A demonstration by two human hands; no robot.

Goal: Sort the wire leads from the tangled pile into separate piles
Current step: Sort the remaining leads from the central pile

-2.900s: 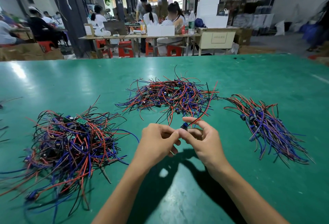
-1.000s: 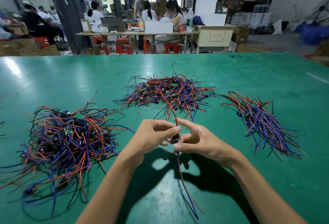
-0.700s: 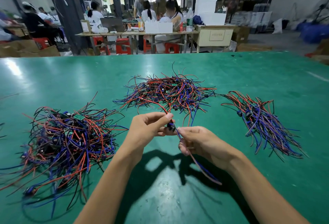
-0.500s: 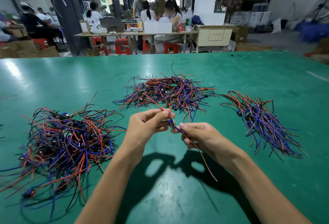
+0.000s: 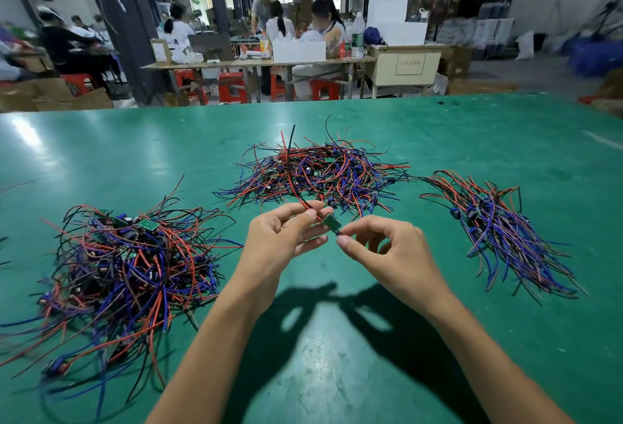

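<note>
- The left hand is pinching a small green board and its red and black leads between thumb and fingertips, lifted above the green table.
- The right hand is curling thumb and forefinger at the board's lower corner; whether it is actually gripping there I cannot tell.
- The piece is looking light and limp: thin wires likely to snag, so taking it by the stiff board seems safest.
- The tangled pile is lying just beyond both hands, the held leads trailing up over it.
- A loose heap is sitting left of the left hand, a combed bundle right of the right hand.
- Other workers are sitting at benches far behind.
</note>
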